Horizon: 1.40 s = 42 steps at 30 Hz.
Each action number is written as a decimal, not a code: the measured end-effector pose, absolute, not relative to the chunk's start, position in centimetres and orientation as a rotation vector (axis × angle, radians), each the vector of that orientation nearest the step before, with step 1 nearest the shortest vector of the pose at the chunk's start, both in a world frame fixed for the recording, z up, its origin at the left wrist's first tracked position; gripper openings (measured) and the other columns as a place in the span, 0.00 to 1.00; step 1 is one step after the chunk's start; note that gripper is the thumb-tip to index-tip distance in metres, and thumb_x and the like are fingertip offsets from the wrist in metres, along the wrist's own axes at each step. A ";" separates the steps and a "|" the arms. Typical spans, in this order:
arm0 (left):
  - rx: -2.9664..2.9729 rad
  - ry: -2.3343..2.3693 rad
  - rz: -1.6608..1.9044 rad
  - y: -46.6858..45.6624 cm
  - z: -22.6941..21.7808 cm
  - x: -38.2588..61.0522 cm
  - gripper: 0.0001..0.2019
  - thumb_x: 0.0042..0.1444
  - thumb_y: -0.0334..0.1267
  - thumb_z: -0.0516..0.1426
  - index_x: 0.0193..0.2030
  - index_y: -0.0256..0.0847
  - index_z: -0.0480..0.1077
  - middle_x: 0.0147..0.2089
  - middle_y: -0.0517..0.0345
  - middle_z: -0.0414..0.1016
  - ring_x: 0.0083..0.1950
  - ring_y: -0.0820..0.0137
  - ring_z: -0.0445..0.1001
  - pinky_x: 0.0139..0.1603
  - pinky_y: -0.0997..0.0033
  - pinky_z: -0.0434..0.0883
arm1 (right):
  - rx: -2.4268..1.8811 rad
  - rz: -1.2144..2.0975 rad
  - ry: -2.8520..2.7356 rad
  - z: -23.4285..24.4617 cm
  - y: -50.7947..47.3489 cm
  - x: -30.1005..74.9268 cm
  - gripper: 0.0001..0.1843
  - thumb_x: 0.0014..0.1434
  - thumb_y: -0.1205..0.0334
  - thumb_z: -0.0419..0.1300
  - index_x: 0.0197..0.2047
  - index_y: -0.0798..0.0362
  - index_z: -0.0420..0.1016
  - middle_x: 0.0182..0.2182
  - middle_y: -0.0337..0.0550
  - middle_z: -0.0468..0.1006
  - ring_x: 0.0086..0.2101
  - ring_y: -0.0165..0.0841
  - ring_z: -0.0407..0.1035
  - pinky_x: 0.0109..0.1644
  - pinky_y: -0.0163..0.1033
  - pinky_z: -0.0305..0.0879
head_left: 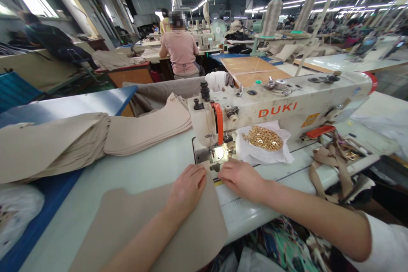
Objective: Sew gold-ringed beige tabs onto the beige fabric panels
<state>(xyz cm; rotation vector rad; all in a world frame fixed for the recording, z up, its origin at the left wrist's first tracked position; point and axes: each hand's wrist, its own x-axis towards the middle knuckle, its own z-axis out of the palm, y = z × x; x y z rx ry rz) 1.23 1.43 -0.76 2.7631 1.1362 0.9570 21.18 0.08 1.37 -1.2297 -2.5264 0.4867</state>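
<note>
A flat beige fabric piece [153, 225] lies on the white sewing table [121, 170], its narrow end running under the presser foot [217, 153] of a DUKI industrial sewing machine [274, 110]. My left hand [187, 187] presses down on the fabric close to that end. My right hand [240, 179] sits to its right, fingertips on the fabric's edge next to the needle area. The seam line under the foot is hidden by the machine head and fingers.
Gold chain pieces [263, 138] lie on white paper behind my right hand. Beige strips [331, 165] hang at the table's right edge. Stacked beige pieces [146, 125] lie left of the machine. A co-worker in a pink top [180, 49] sits at another machine beyond.
</note>
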 end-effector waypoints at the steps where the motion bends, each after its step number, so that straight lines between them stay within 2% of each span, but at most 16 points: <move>1: 2.756 1.127 0.976 1.4 -0.8 1.2 0.09 0.59 0.29 0.49 0.32 0.40 0.68 0.33 0.55 0.75 0.36 0.67 0.72 0.39 0.67 0.73 | -1.078 0.341 -2.648 1.3 -0.6 21.8 0.07 0.61 0.69 0.54 0.37 0.55 0.75 0.36 0.46 0.76 0.40 0.36 0.67 0.45 0.39 0.63; 3: 2.746 1.120 0.990 1.4 -0.8 1.3 0.09 0.59 0.29 0.49 0.32 0.41 0.68 0.32 0.55 0.75 0.36 0.67 0.72 0.40 0.67 0.73 | -0.878 0.142 -2.782 1.1 -1.7 22.6 0.08 0.62 0.67 0.55 0.44 0.55 0.73 0.40 0.47 0.75 0.42 0.36 0.65 0.47 0.39 0.63; 6: 2.730 1.129 0.970 1.4 -0.8 1.3 0.09 0.59 0.29 0.49 0.32 0.40 0.68 0.33 0.55 0.75 0.37 0.67 0.72 0.39 0.66 0.73 | -0.823 0.019 -2.816 1.0 -2.2 22.5 0.11 0.63 0.66 0.54 0.49 0.54 0.69 0.44 0.47 0.73 0.45 0.36 0.64 0.50 0.41 0.62; 10: 2.727 1.115 0.960 1.4 -0.6 1.3 0.10 0.60 0.29 0.49 0.32 0.40 0.68 0.33 0.55 0.75 0.36 0.67 0.72 0.39 0.66 0.73 | -0.860 -0.001 -2.680 0.3 -1.5 21.0 0.07 0.64 0.65 0.54 0.40 0.55 0.72 0.39 0.45 0.74 0.44 0.36 0.64 0.51 0.41 0.62; 13: 2.731 1.104 0.964 1.4 -0.6 1.3 0.09 0.60 0.29 0.49 0.32 0.40 0.68 0.32 0.55 0.74 0.36 0.68 0.72 0.38 0.67 0.73 | -0.871 -0.002 -2.563 -0.5 -0.9 20.1 0.08 0.64 0.65 0.53 0.36 0.56 0.72 0.37 0.46 0.75 0.42 0.35 0.65 0.51 0.41 0.63; 25: 2.804 1.111 0.956 1.3 -0.9 1.5 0.09 0.61 0.29 0.48 0.33 0.39 0.68 0.33 0.55 0.74 0.36 0.68 0.71 0.39 0.66 0.73 | -0.783 0.009 -2.630 -1.5 -0.8 19.9 0.09 0.65 0.67 0.51 0.40 0.56 0.73 0.40 0.46 0.76 0.44 0.33 0.66 0.52 0.40 0.62; 42: 2.840 1.113 0.924 1.3 -0.7 1.7 0.10 0.62 0.29 0.47 0.34 0.38 0.69 0.34 0.54 0.74 0.37 0.67 0.71 0.40 0.66 0.73 | -0.794 0.012 -2.607 -1.5 -0.9 19.8 0.10 0.65 0.67 0.50 0.39 0.56 0.73 0.40 0.47 0.76 0.44 0.34 0.66 0.51 0.40 0.63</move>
